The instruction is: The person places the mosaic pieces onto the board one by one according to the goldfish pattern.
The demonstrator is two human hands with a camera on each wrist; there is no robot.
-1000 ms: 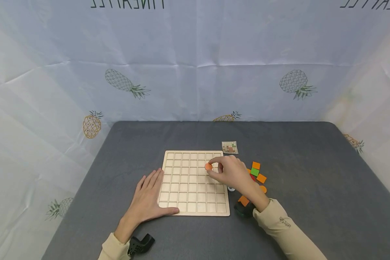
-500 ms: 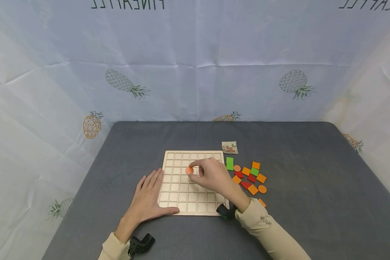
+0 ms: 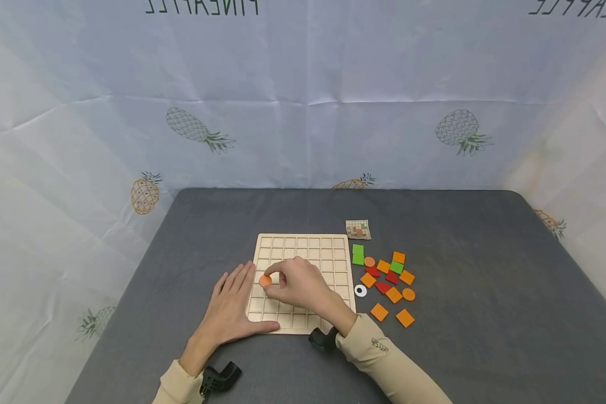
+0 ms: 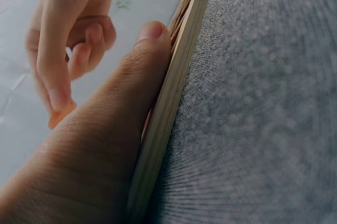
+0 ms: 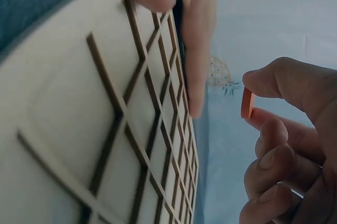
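An orange disc [image 3: 265, 280] is pinched on its edge between the thumb and index finger of the right hand [image 3: 300, 284], above the left part of a square wooden board [image 3: 328, 255]. The right wrist view shows the disc tilted up on edge and apart from the board, with the other 3 fingers of that hand curled in below it. The left hand [image 3: 229, 306] grasps nothing: its fingers lie extended against the board's left edge, and its thumb rests on the near edge. Raised strips divide the board into rows of square cells.

Just beside the board's right side lie loose pieces: 7 orange squares [image 3: 405, 318], 3 red pieces [image 3: 382, 288], a green square [image 3: 396, 267], a green rectangular shape [image 3: 358, 254] that may be more than 1 piece, a paler orange round piece [image 3: 369, 262], a brighter orange round piece [image 3: 408, 294], and a white ring-like piece [image 3: 360, 290] with a dark centre. A small card [image 3: 358, 229] printed with a coloured grid lies near the board's far right corner.

All this is on a dark grey table [image 3: 485, 269]. Beige sleeves [image 3: 389, 359] cover both forearms, with a black device [image 3: 221, 379] at each wrist. Behind hangs a pale cloth [image 3: 303, 62] with pineapple drawings.
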